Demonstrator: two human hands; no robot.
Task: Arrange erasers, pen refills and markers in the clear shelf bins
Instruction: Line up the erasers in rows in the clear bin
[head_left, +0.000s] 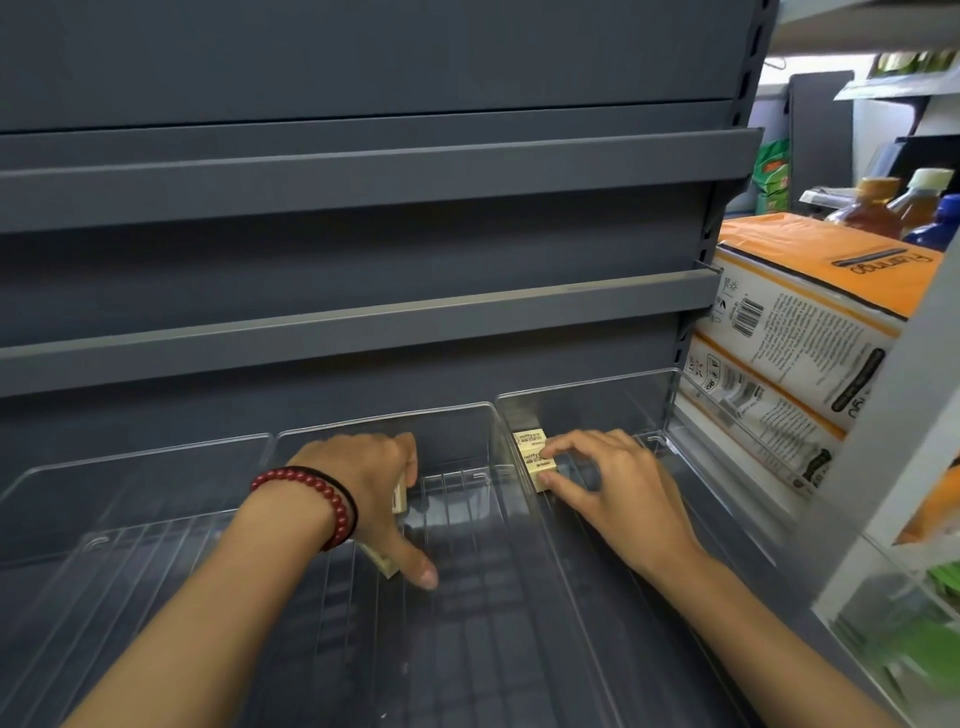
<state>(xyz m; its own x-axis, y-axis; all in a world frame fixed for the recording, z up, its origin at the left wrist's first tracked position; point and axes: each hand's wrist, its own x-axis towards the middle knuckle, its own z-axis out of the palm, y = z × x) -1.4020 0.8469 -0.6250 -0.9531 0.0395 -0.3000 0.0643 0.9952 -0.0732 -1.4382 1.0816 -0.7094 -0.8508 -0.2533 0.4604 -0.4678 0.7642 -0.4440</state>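
Left hand (363, 488); right hand (613, 483), eraser (540, 470) lengthwise front-to-back

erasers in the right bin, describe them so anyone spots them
Below the grey shelves, three bins: take the right bin. In its far left corner the right hand pinches cream erasers, labels up; the left hand's are in the middle bin.

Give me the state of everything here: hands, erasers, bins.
Left hand: grips erasers, at middle bin.
Right hand: pinches front eraser.
Back eraser: lying in right bin, far left corner.
Left bin: nothing visible inside.
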